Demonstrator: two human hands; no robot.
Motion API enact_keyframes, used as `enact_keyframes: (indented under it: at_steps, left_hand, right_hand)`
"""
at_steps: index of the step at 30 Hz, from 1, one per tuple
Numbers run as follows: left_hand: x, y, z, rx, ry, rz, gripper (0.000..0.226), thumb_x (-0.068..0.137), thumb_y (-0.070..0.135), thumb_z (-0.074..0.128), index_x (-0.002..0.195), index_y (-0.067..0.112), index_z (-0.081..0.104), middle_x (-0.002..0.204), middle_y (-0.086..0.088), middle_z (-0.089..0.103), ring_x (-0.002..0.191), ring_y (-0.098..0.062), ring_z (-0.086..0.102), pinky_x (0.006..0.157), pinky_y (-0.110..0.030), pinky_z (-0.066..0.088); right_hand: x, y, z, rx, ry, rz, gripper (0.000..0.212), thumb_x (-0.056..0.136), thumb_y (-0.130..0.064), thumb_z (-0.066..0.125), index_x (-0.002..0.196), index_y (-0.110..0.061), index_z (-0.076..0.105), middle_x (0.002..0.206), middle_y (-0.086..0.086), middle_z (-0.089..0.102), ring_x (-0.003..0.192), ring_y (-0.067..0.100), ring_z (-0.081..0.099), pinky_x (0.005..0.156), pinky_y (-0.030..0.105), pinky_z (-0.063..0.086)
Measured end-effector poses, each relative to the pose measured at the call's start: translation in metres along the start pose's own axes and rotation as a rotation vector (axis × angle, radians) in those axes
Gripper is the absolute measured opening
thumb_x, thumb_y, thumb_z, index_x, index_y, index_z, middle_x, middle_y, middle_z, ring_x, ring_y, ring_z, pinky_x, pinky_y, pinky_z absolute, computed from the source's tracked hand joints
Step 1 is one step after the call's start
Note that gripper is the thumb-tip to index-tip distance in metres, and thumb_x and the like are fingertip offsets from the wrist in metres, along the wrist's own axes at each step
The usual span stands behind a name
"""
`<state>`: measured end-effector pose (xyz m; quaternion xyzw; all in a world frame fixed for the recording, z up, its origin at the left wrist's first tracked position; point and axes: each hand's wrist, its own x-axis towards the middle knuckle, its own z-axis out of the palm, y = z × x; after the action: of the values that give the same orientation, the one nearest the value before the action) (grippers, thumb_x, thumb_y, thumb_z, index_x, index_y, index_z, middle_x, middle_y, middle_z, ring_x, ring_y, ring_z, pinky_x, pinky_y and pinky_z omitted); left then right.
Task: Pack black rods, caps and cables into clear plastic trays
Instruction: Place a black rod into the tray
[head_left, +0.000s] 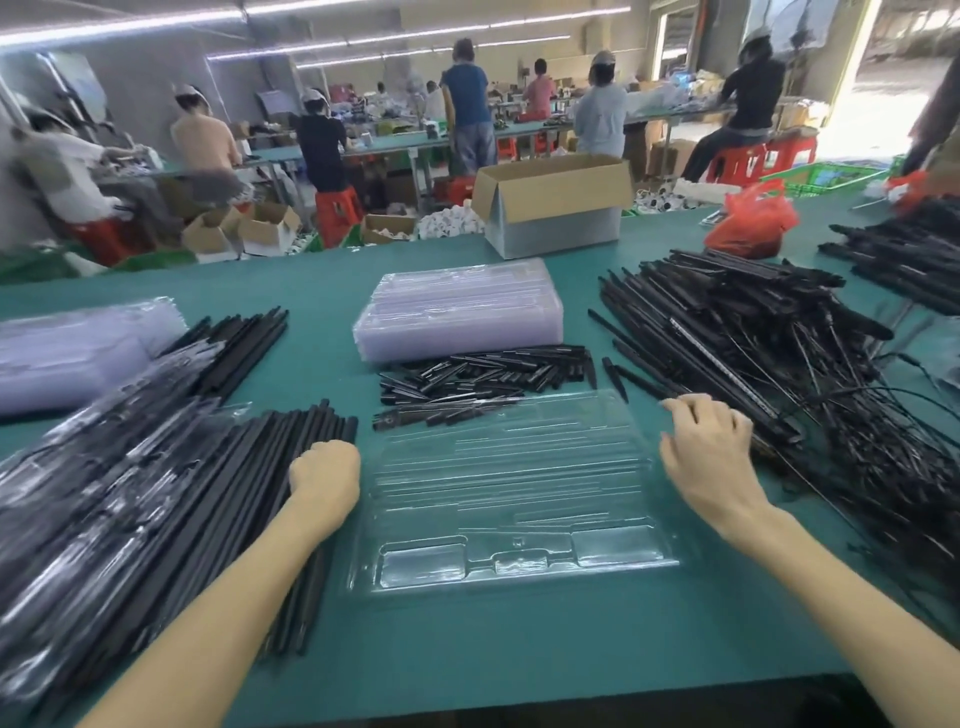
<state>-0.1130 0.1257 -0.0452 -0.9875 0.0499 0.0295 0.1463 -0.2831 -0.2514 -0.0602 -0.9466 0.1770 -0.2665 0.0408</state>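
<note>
Left grip (324, 475) curls knuckles-up on the black rods (291, 431); whether it holds one, I cannot tell. Right grip (709, 447), fingers loosely spread, holds nothing beside the cable pile (779, 364). Empty clear tray (514, 493) lies between them: draw one rod and seat it flat in a groove.

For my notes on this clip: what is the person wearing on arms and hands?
Nothing that shows. Both forearms are bare to the frame's edge, no sleeves. The left hand and right hand have no gloves; no watch or bracelet at either wrist. No ring on the right fingers; the left ones are hidden.
</note>
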Motion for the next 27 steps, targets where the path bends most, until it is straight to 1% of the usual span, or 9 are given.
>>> enact_keyframes:
  at_steps: [4, 8, 10, 13, 15, 17, 22, 25, 27]
  left_hand:
    - [-0.002, -0.006, -0.011, -0.205, 0.042, 0.025, 0.010, 0.089, 0.016, 0.056, 0.089, 0.007, 0.061, 0.097, -0.011, 0.067, 0.091, -0.034, 0.065, 0.072, -0.032, 0.045]
    - [0.009, -0.024, -0.044, -0.354, 0.096, -0.028, 0.027, 0.090, 0.019, 0.061, 0.106, -0.003, 0.059, 0.109, -0.024, 0.064, 0.102, -0.043, 0.063, 0.083, -0.040, 0.050]
    - [0.016, -0.034, -0.061, -0.503, 0.118, -0.027, 0.024, 0.092, 0.020, 0.060, 0.094, -0.004, 0.060, 0.096, -0.026, 0.067, 0.092, -0.042, 0.066, 0.078, -0.040, 0.050]
    - [0.020, -0.033, -0.079, -0.889, 0.067, -0.006, 0.027, 0.094, 0.016, 0.059, 0.076, -0.003, 0.063, 0.059, -0.014, 0.070, 0.056, -0.025, 0.070, 0.055, -0.030, 0.055]
    - [0.011, -0.018, -0.085, -1.244, -0.052, 0.012, 0.025, 0.097, 0.011, 0.060, 0.083, -0.009, 0.063, 0.057, -0.015, 0.070, 0.052, -0.020, 0.071, 0.044, -0.025, 0.054]
    - [0.000, 0.001, -0.082, -1.527, -0.183, 0.019, 0.022, 0.098, 0.009, 0.061, 0.091, -0.012, 0.061, 0.061, -0.015, 0.071, 0.058, -0.020, 0.073, 0.047, -0.020, 0.054]
    - [-0.025, 0.044, -0.047, -1.992, -0.424, -0.089, 0.013, 0.099, 0.002, 0.059, 0.098, -0.011, 0.060, 0.072, -0.020, 0.073, 0.063, -0.024, 0.075, 0.051, -0.022, 0.057]
    - [-0.034, 0.053, -0.029, -2.105, -0.517, -0.130, 0.012, 0.098, 0.003, 0.060, 0.098, -0.009, 0.060, 0.080, -0.024, 0.073, 0.068, -0.028, 0.075, 0.052, -0.025, 0.058]
    - [-0.036, 0.049, -0.024, -2.112, -0.564, -0.129, 0.014, 0.097, 0.006, 0.062, 0.101, -0.007, 0.062, 0.086, -0.024, 0.074, 0.073, -0.029, 0.076, 0.053, -0.026, 0.059]
  right_hand:
    - [-0.029, -0.026, -0.003, 0.078, -0.036, -0.089, 0.033, 0.088, -0.007, 0.065, 0.120, -0.009, 0.065, 0.117, 0.007, 0.061, 0.111, 0.027, 0.057, 0.100, 0.044, 0.032]
    - [-0.048, -0.048, -0.006, 0.176, -0.064, -0.129, 0.031, 0.089, -0.007, 0.064, 0.119, -0.012, 0.066, 0.115, 0.001, 0.060, 0.109, 0.023, 0.058, 0.101, 0.040, 0.030]
    - [-0.054, -0.059, -0.007, 0.252, -0.107, -0.142, 0.027, 0.093, -0.010, 0.062, 0.120, -0.014, 0.065, 0.116, -0.002, 0.060, 0.111, 0.020, 0.056, 0.103, 0.038, 0.029]
    - [-0.059, -0.079, -0.009, 0.396, -0.184, -0.187, 0.025, 0.098, -0.018, 0.059, 0.123, -0.018, 0.062, 0.117, -0.007, 0.060, 0.114, 0.012, 0.054, 0.106, 0.034, 0.030]
    - [-0.061, -0.092, -0.010, 0.548, -0.260, -0.197, 0.028, 0.100, -0.024, 0.059, 0.128, -0.020, 0.059, 0.117, -0.012, 0.061, 0.113, 0.004, 0.053, 0.107, 0.032, 0.033]
    - [-0.062, -0.103, -0.010, 0.691, -0.307, -0.163, 0.032, 0.099, -0.025, 0.061, 0.130, -0.020, 0.057, 0.114, -0.015, 0.062, 0.109, -0.001, 0.054, 0.105, 0.028, 0.038]
    - [-0.062, -0.108, -0.012, 0.994, -0.362, 0.002, 0.032, 0.093, -0.021, 0.070, 0.121, -0.029, 0.059, 0.099, -0.013, 0.072, 0.088, 0.005, 0.067, 0.080, 0.020, 0.052]
    - [-0.058, -0.096, -0.012, 1.202, -0.373, 0.138, 0.022, 0.093, -0.020, 0.071, 0.113, -0.024, 0.065, 0.091, -0.001, 0.075, 0.073, 0.017, 0.073, 0.063, 0.021, 0.053]
    - [-0.053, -0.084, -0.012, 1.285, -0.330, 0.217, 0.010, 0.095, -0.014, 0.068, 0.104, -0.017, 0.070, 0.083, 0.006, 0.075, 0.061, 0.021, 0.067, 0.054, 0.023, 0.048]
